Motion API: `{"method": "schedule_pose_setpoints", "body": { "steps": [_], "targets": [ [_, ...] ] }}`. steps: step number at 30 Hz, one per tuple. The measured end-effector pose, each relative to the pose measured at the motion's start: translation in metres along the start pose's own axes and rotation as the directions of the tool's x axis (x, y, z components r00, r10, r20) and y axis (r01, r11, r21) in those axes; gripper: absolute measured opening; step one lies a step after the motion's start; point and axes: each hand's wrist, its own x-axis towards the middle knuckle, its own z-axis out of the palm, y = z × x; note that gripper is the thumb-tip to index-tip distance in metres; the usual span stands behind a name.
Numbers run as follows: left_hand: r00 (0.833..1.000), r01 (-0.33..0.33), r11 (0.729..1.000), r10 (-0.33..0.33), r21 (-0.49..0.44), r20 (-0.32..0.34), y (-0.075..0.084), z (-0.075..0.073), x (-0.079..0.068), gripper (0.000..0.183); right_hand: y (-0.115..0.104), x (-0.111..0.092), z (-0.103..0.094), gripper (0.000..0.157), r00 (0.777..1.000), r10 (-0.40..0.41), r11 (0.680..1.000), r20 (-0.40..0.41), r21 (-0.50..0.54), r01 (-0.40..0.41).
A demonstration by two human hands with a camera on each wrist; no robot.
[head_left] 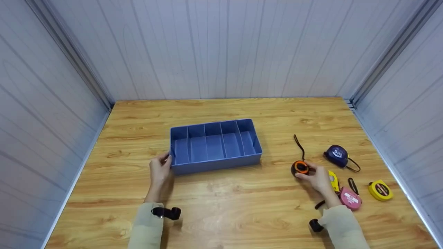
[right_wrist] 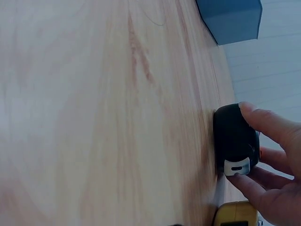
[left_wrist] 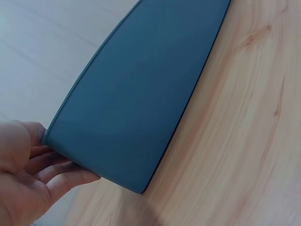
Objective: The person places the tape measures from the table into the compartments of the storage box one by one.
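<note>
pale striped walls (head_left: 207,52) stand around a wood table (head_left: 235,211). in the lower right of the frame, the right hand (head_left: 317,179) pinches a black-and-orange tape measure (head_left: 299,168); the left hand (head_left: 160,172) holds the left end of the blue box (head_left: 216,167), near the middle. a snug pinch on both sides should stop slipping.

One camera looked from above, two from close in.
The head view faced forward and down, taking in left hand (head_left: 160,172), right hand (head_left: 319,178) and surface (head_left: 235,211). The left wrist view, tilted, closely faced the outer side of the tray (left_wrist: 134,103). The right wrist view, turned sideways, skimmed low across the surface; all three shared the tray.
</note>
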Motion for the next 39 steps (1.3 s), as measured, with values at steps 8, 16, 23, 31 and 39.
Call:
{"method": "schedule_pose_setpoints", "body": {
  "steps": [8, 16, 23, 31, 39],
  "targets": [
    [0.993, 0.105, 0.984, -0.098, -0.146, 0.06, 0.005, 0.011, -0.002, 0.031, -0.001, 0.0, -0.002, 0.064, 1.0, -0.006, 1.0, 0.009, -0.027, 0.006],
    [0.996, 0.083, 0.99, -0.077, -0.116, 0.055, 0.008, 0.023, -0.001, 0.031, 0.0, 0.002, 0.0, 0.064, 1.0, -0.004, 1.0, 0.01, -0.015, 0.004],
    [0.998, -0.026, 0.999, 0.028, -0.039, 0.055, 0.007, 0.032, 0.0, 0.028, 0.0, 0.002, -0.002, 0.064, 1.0, 0.011, 1.0, 0.021, -0.017, -0.011],
    [0.997, -0.008, 0.997, 0.014, -0.076, 0.07, 0.01, 0.042, -0.003, 0.028, -0.001, 0.001, -0.002, 0.065, 0.999, 0.018, 1.0, 0.033, 0.003, -0.018],
    [0.995, 0.049, 0.988, -0.034, -0.149, 0.098, 0.013, 0.053, -0.006, 0.029, -0.002, 0.001, -0.002, 0.065, 0.999, 0.03, 1.0, 0.033, -0.007, -0.029]
  ]
}}
